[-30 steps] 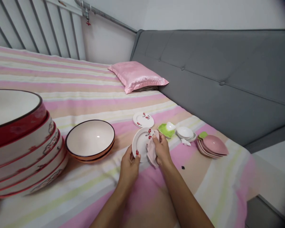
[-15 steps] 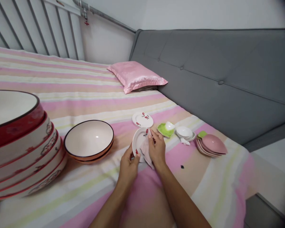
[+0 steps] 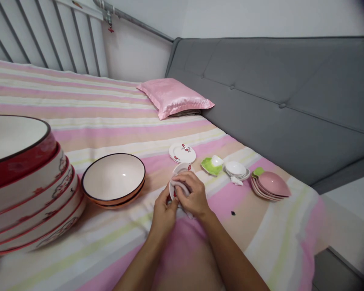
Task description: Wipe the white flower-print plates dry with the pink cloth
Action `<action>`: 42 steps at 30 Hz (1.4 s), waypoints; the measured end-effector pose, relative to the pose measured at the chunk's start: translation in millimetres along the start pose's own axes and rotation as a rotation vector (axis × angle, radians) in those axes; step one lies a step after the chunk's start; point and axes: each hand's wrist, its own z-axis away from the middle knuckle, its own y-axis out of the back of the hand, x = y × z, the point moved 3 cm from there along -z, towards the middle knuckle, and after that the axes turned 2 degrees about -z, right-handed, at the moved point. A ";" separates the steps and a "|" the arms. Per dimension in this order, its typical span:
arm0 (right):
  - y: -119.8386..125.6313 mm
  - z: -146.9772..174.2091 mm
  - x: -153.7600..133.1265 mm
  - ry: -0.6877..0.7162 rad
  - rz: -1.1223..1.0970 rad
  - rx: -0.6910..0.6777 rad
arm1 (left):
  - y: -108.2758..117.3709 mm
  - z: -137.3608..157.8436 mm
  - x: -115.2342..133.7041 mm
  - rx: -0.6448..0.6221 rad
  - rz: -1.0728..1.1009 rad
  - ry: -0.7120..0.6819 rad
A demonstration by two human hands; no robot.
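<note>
My left hand (image 3: 164, 210) grips the lower left rim of a small white plate (image 3: 182, 167) with red flowers, which is tilted above the bed. My right hand (image 3: 192, 194) is closed on a pale pink cloth (image 3: 180, 186) and presses it against the plate's face, covering much of it. Just beyond the held plate lies a short stack of matching flowered plates (image 3: 182, 153). To the right of it sits a green leaf-shaped dish (image 3: 210, 166) with a small white piece on it.
A tall stack of red and white bowls (image 3: 33, 198) stands at the left, beside orange-rimmed bowls (image 3: 113, 178). Small white dishes (image 3: 235, 168) and pink dishes (image 3: 273, 184) lie rightward. A pink pillow (image 3: 176, 95) rests near the grey headboard (image 3: 261, 81).
My right hand has moved left from the plate's right edge across its face, carrying the cloth. My left hand keeps its hold on the rim.
</note>
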 end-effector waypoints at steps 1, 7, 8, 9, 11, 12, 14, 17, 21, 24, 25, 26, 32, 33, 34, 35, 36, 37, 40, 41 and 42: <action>-1.0 0.2 -1.8 0.013 -0.005 -0.029 | -0.1 0.1 0.0 -0.005 0.001 0.002; -2.0 0.1 -3.1 0.045 0.004 -0.035 | 0.5 1.0 -1.4 -0.007 0.003 0.026; -1.1 -0.1 -1.8 0.043 0.012 -0.009 | 0.6 0.9 -1.6 -0.006 0.005 0.020; 0.2 -0.2 -0.1 0.036 0.024 0.021 | 0.6 0.8 -1.8 -0.004 0.006 0.013; 3.8 -0.2 4.7 0.007 0.055 0.087 | 0.3 0.4 -1.9 -0.005 0.001 0.002; 6.0 -0.1 7.7 -0.013 0.075 0.122 | -0.1 0.2 -1.7 -0.011 -0.001 -0.003; 10.7 0.7 14.7 -0.064 0.119 0.199 | -1.0 0.1 -1.0 -0.033 0.003 -0.013; 15.8 3.1 26.5 -0.177 0.143 0.304 | -1.8 0.6 0.0 -0.063 0.008 -0.009; 16.7 6.5 37.0 -0.307 0.093 0.392 | -1.0 1.7 0.1 -0.057 -0.001 0.017; 15.3 6.2 35.5 -0.310 0.069 0.386 | -1.2 1.9 0.0 -0.055 -0.002 0.022; 14.8 5.4 33.1 -0.290 0.065 0.368 | -1.5 1.7 0.3 -0.056 0.004 0.021; 14.4 4.4 29.6 -0.259 0.062 0.340 | -1.8 1.5 0.8 -0.054 0.011 0.022; 8.6 -0.5 1.5 -0.006 0.069 0.050 | -1.5 1.2 6.0 0.005 0.071 0.067; 7.0 -0.5 -1.6 0.019 0.067 0.009 | -1.3 1.5 6.6 0.007 0.078 0.079; 5.4 -0.4 -3.8 0.039 0.062 -0.024 | -1.1 1.7 7.1 0.009 0.085 0.088; 3.7 -0.2 -5.2 0.057 0.056 -0.050 | -0.8 1.9 7.6 0.015 0.091 0.093; 2.0 -0.1 -6.0 0.072 0.046 -0.070 | -0.4 2.1 8.0 0.020 0.097 0.097; 0.4 0.1 -6.2 0.084 0.036 -0.082 | -0.2 2.2 8.3 0.026 0.102 0.098; -3.1 0.1 -4.3 0.098 0.003 -0.077 | 0.0 2.0 9.2 0.038 0.109 0.110; -3.7 0.1 -2.8 0.094 -0.001 -0.068 | -0.2 1.9 9.5 0.040 0.107 0.113; -4.0 0.1 -0.8 0.087 0.002 -0.058 | -0.4 1.7 9.8 0.042 0.107 0.114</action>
